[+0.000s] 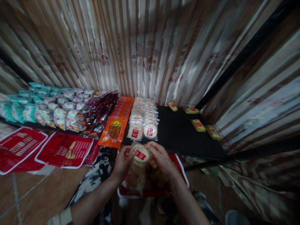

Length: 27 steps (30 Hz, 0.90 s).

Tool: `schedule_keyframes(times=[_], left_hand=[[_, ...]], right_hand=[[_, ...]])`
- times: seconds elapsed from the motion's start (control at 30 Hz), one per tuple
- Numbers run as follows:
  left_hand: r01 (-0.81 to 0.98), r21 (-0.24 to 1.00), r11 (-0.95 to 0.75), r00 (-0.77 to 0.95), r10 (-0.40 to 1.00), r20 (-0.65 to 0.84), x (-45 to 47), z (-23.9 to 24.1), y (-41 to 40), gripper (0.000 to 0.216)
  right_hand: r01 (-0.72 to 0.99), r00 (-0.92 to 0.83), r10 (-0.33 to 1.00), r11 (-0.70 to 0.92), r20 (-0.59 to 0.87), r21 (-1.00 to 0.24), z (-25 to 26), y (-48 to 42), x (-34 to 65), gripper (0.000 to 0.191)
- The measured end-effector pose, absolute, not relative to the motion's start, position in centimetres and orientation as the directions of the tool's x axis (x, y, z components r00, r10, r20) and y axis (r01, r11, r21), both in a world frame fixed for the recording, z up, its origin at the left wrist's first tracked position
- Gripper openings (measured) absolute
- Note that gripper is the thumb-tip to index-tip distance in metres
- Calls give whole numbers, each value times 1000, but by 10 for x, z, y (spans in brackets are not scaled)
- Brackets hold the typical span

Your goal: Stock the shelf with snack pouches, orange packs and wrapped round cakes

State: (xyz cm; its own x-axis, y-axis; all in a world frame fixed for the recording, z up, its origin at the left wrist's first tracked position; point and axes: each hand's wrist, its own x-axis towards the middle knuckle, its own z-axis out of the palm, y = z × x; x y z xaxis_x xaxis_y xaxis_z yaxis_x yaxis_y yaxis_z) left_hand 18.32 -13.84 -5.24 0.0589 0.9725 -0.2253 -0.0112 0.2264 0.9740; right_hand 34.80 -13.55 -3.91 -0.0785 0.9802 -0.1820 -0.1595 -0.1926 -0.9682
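Both my hands hold one round white cake in a clear packet with a red label [140,154], just in front of the black shelf's near edge. My left hand [122,162] grips its left side with curled fingers. My right hand [160,157] pinches its right side. Below them lies a red bag [180,170] with more pale packets in it. On the black shelf [187,137], right behind my hands, two rows of the same round cake packets [143,120] run back toward the wall.
An orange snack packet row [118,122] lies left of the cakes, then dark red packets [102,111], white packets [65,114] and teal ones [21,106]. Small yellow packets [198,125] sit at the shelf's right. Red bags [63,150] hang at front left. Striped sheeting backs everything.
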Motion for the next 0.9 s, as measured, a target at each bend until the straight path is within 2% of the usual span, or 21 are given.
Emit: schedule_keyframes(times=[0.17,0.3,0.4,0.53,0.63,0.7,0.8,0.9], left_hand=[[69,979,190,23,981,-192,192,-48,-136,29],[310,950,30,11,999,-35,197,-47,-128,26],[466,882,-75,13,997,77,205,-48,-120,28],[503,844,-185,-11,975,221,221,-48,-115,41],[584,757,-293,59,945,321,228,-44,-117,47],[653,656,-378,173,918,357,229,-43,-118,47],[711,513,-480,333,873,356,227,-45,-118,46],[768,409,-492,378,865,331,225,-49,-115,50]], right_hand=[[-149,-73,987,-150,-140,-977,-39,-133,357,36],[-71,-123,983,-148,-138,-986,-38,-129,362,44],[-24,-174,974,-154,-148,-988,-36,-126,367,42],[-63,2,989,-145,-145,-987,-38,-120,379,41],[-65,175,976,-117,-127,-991,-49,-114,386,43],[2,253,963,-92,-88,-996,-60,-108,390,44],[203,310,951,-53,13,-978,-74,-101,392,43],[420,311,944,-32,111,-907,-78,-96,394,40]])
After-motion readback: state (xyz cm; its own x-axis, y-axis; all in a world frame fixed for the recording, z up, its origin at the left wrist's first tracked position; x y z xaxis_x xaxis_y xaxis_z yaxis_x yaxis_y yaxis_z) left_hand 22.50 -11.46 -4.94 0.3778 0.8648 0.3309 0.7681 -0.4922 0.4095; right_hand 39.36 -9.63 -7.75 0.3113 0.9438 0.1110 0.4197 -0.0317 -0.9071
